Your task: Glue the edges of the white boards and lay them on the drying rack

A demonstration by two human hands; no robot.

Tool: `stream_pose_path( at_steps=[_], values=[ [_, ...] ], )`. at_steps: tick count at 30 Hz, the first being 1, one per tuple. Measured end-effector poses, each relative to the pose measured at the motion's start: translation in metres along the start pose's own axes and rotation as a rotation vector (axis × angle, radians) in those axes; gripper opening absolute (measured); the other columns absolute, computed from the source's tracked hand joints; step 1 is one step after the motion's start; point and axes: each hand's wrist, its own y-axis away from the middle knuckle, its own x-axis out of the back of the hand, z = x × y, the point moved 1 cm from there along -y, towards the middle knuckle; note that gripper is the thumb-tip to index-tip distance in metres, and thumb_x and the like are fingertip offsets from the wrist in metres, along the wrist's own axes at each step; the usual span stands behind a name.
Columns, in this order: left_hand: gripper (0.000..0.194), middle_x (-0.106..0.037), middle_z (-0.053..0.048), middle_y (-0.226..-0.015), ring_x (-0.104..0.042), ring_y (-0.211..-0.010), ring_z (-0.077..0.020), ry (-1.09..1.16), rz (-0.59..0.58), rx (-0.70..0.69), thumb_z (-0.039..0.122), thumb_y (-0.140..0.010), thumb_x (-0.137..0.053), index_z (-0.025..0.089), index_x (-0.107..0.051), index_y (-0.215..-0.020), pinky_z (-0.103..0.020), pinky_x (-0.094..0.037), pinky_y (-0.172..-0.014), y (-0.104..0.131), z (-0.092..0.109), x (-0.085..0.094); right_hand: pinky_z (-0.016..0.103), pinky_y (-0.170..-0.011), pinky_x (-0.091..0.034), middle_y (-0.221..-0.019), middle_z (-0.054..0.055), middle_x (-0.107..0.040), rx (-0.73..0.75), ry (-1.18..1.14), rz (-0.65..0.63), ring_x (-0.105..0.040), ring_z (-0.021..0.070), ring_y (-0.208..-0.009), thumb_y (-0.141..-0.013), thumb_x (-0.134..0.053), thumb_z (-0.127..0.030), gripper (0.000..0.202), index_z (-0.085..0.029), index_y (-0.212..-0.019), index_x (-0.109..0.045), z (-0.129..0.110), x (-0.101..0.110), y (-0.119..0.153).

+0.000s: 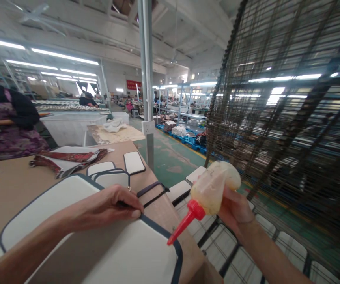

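Spreading beneath the left hand [118, 207], the brown table [10, 189] bears a white panel [128, 252], its dark edging [179, 258] pinched by that hand. Right of this pinch, the right hand [235, 207] clasps a squeeze bottle [207, 191], red nozzle [184, 225] angled down at the panel's corner.

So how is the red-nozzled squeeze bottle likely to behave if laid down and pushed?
The squeeze bottle would probably give when pressed: its translucent walls look dented near the right hand. Its rounded body suggests it could roll, though the long tapered red nozzle may make it swing.
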Motion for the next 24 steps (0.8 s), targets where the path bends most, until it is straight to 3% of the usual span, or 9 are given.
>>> stream_pose_path(
  at_steps=[4, 9, 11, 18, 24],
  values=[
    [0.043, -0.048, -0.001, -0.048, -0.051, -0.056, -0.0174, 0.019, -0.057, -0.098, 0.053, -0.078, -0.051, 0.019, -0.066, -0.057, -0.022, -0.04, -0.05, 0.001, 0.02, 0.008, 0.049, -0.097, -0.047, -0.073, 0.002, -0.074, 0.005, -0.001, 0.007, -0.063, 0.0344, -0.106, -0.042, -0.09, -0.031, 0.052, -0.025, -0.09, -0.069, -0.002, 0.005, 0.0],
    [0.032, -0.052, -0.001, -0.056, -0.049, -0.06, -0.0147, -0.148, -0.625, -0.223, 0.04, -0.078, -0.063, 0.016, -0.07, -0.058, -0.021, -0.033, -0.053, -0.005, 0.054, 0.024, 0.051, -0.098, -0.046, -0.077, 0.004, -0.075, 0.028, 0.055, -0.057, -0.066, 0.0345, -0.1, -0.045, -0.091, -0.034, 0.054, -0.024, -0.094, -0.071, -0.003, 0.014, -0.004],
    [0.031, -0.051, 0.0, -0.06, -0.048, -0.063, -0.0141, -0.207, -0.741, -0.241, 0.037, -0.083, -0.059, 0.015, -0.071, -0.065, -0.021, -0.032, -0.056, -0.007, 0.06, 0.028, 0.051, -0.098, -0.046, -0.078, 0.004, -0.075, 0.032, 0.087, -0.115, -0.067, 0.0347, -0.097, -0.048, -0.09, -0.035, 0.052, -0.024, -0.095, -0.071, -0.002, 0.016, -0.005],
    [0.04, -0.045, 0.002, -0.064, -0.045, -0.066, -0.0119, -0.277, -0.777, -0.263, 0.043, -0.089, -0.052, 0.011, -0.066, -0.069, -0.023, -0.029, -0.058, -0.009, 0.056, 0.03, 0.05, -0.101, -0.044, -0.075, 0.003, -0.075, 0.044, 0.133, -0.258, -0.069, 0.0345, -0.093, -0.053, -0.088, -0.041, 0.042, -0.027, -0.09, -0.074, -0.005, 0.013, -0.003],
    [0.039, -0.046, 0.001, -0.064, -0.048, -0.067, -0.0127, -0.284, -0.752, -0.269, 0.043, -0.089, -0.051, 0.012, -0.068, -0.072, -0.022, -0.032, -0.06, -0.012, 0.051, 0.034, 0.05, -0.1, -0.045, -0.074, 0.001, -0.075, 0.133, 0.134, -0.172, -0.07, 0.0339, -0.091, -0.051, -0.089, -0.038, 0.041, -0.028, -0.088, -0.074, -0.004, 0.013, -0.005]
  ],
)
